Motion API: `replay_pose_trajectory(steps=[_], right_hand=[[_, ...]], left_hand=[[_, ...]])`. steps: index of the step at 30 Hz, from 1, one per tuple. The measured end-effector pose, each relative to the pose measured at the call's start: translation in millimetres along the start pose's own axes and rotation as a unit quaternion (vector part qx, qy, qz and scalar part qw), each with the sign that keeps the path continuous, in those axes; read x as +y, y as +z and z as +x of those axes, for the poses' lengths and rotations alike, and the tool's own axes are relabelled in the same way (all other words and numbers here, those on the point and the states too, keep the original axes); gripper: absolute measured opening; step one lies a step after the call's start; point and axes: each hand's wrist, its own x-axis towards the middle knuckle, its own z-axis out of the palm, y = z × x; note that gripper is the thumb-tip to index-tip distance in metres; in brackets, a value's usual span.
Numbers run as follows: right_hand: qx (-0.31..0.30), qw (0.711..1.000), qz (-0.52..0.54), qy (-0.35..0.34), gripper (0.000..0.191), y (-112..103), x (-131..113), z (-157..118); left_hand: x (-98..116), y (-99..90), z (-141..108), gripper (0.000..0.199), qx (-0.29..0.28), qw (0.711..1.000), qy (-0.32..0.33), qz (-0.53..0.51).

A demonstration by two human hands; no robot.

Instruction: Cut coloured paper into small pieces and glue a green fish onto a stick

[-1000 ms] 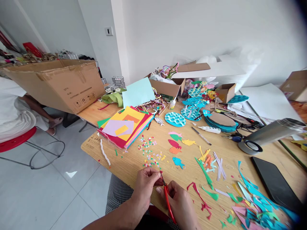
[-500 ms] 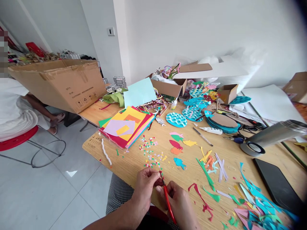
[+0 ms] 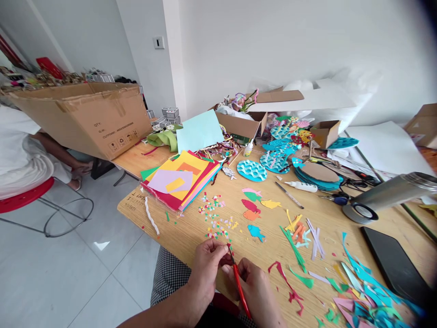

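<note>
Near the table's front edge, my left hand (image 3: 205, 264) pinches a small piece of red paper (image 3: 228, 246) between thumb and fingers. My right hand (image 3: 255, 284) is closed round a pair of scissors with red handles (image 3: 241, 291), whose dark blades point up at the paper. Most of the paper piece is hidden by my left fingers. Just beyond my hands lie tiny paper bits (image 3: 218, 223) in many colours. Paper fish cutouts, among them a blue fish (image 3: 256, 233) and a yellow fish (image 3: 271, 204), rest to the right of these bits.
Coloured paper sheets (image 3: 170, 184) are stacked at left. Paper strips (image 3: 293, 255) and scraps (image 3: 372, 300) cover the right side, beside a phone (image 3: 396, 264) and a metal flask (image 3: 392, 196). Cardboard boxes stand behind. A person in white sits at far left.
My hands, the scissors and the red paper stay in nearly the same place. The view has shifted very slightly, and the seated person at left has moved a little.
</note>
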Motion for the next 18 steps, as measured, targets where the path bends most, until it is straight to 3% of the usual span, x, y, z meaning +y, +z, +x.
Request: replay_pose_trajectory(steps=[3,6,10,15,18], right_hand=[[-0.012,1.000,0.019,0.004,0.045,3.0,1.8,-0.3],[-0.085,0.990,0.090,0.072,0.044,5.0,0.1,-1.7],[-0.158,0.957,0.196,0.141,0.047,-1.1,-7.1,-3.3],[-0.214,0.896,0.362,0.145,0.054,-12.5,-13.0,-5.1],[-0.219,0.863,0.428,0.157,0.056,-16.0,-14.4,-9.2]], left_hand=[[1.0,-1.9,-0.7,0.017,-0.008,1.000,0.002,-0.006],[5.6,-5.5,-3.8,0.019,-0.014,1.000,-0.005,-0.013],[13.9,-14.4,-8.8,0.019,0.003,1.000,-0.015,-0.024],[18.4,-29.6,-8.5,0.021,0.035,0.999,-0.010,-0.024],[20.5,-37.1,-7.1,0.021,0.049,0.999,0.006,-0.023]])
